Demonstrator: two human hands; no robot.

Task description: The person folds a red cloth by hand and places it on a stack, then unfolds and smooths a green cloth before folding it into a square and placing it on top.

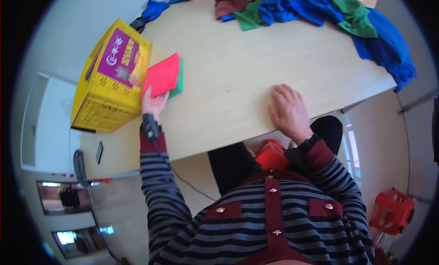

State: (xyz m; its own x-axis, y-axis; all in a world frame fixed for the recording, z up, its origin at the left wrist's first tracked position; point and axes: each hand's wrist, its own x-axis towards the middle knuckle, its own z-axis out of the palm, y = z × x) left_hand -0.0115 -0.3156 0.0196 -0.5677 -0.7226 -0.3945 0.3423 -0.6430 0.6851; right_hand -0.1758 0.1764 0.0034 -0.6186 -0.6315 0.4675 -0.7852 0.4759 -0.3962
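Observation:
Beside the yellow box (109,93), my left hand (154,103) has hold of the near edge of a folded red cloth (162,76). Part of the fingers is hidden under the cloth. A folded green cloth (179,79) shows beneath the red one, along its right side. My right hand (289,110) rests palm down on the light wooden table (224,86) near its front edge, fingers spread a little, with nothing held.
Blue, green and brown cloths (292,6) lie heaped along the far side, reaching the right corner. Small blue cloths (155,9) lie behind the box. A phone (99,153) lies at the left. A red stool (393,211) stands on the floor at right.

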